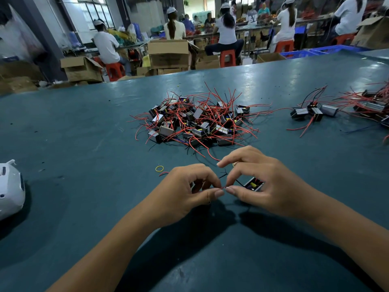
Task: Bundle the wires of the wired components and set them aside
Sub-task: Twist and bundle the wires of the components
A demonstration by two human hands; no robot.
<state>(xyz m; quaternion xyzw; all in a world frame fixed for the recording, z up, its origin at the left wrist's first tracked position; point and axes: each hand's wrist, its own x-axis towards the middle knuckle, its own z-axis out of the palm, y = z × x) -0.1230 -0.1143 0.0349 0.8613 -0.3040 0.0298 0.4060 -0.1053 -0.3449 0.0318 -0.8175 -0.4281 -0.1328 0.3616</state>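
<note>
A small black wired component point(253, 183) lies partly under my right hand point(261, 182), its red and black wires running left between both hands. My right hand pinches the wire ends with thumb and forefinger, and a yellow rubber band point(234, 164) shows at its fingers. My left hand point(187, 190) pinches the same wires just to the left, fingertips nearly touching the right thumb. A heap of loose components with red wires point(195, 121) sits beyond my hands. Bundled components point(313, 112) lie at the right.
A loose yellow rubber band point(159, 168) lies on the green table point(84, 144) left of my hands. A white plastic object point(10, 188) sits at the left edge. More wired parts point(374, 106) crowd the far right. People work at benches behind.
</note>
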